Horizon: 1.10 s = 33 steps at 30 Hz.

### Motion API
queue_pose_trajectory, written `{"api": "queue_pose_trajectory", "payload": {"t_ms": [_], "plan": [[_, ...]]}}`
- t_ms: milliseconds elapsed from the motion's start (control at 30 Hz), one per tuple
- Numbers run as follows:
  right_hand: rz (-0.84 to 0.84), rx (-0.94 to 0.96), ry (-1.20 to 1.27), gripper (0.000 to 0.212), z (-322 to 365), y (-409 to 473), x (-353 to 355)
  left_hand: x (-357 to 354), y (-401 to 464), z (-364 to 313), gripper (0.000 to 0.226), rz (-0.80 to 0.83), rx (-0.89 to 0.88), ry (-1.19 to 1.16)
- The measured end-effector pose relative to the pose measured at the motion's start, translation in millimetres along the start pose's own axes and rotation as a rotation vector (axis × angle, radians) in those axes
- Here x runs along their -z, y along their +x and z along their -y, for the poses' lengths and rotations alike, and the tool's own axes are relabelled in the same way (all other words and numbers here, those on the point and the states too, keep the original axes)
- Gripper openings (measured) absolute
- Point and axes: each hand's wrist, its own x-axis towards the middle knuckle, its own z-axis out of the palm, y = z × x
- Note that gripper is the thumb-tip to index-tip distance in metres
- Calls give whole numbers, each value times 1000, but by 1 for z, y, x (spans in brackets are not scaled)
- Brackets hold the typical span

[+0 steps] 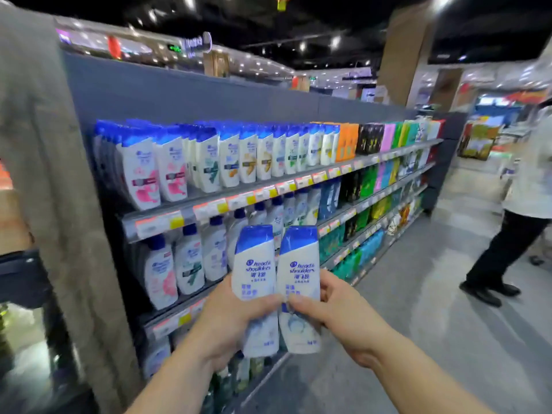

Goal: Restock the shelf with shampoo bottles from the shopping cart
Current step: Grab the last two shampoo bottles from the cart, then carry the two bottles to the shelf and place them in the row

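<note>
Two white plastic shampoo bottles w/ blue caps are showing readable print. The left white bottle (254,282) is reading "head & shoulders" in blue lettering under a round blue logo, w/ blue Chinese characters below, too blurred to read. The right white bottle (299,282) is carrying the same "head & shoulders" brand text and logo, plus blurred characters. Orange-and-yellow paper price tags (209,208) along the grey metal shelf edge are showing print too blurred to read. The hanging sign (197,42) is unreadable.
</note>
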Motion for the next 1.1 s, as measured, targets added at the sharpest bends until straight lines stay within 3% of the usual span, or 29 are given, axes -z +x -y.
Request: {"api": "queue_pose_trajectory", "payload": {"t_ms": [133,200,367,667,800,900,1033,1100], "plan": [[-64,2,5,48,19,88,80,-39,127,1,71,60,-4,19],[-74,10,-8,52,29,131,117,-59,185,0,68,63,-18,27],[-78,11,22,41,39,232,183,-87,299,-3,68,55,-13,55],[83,96,-29,34,47,410,288,-131,461,9,58,-156,-114,111],[200,148,-84,37,69,487,331,-148,526,12,53,-337,-159,108],[274,209,-118,39,86,537,342,-150,555,7,59,-431,-201,132],[349,264,-108,35,98,588,335,-144,579,-2,41,-518,-239,192],[377,287,-116,33,99,606,329,-140,587,-7,48,-536,-253,229]]}}
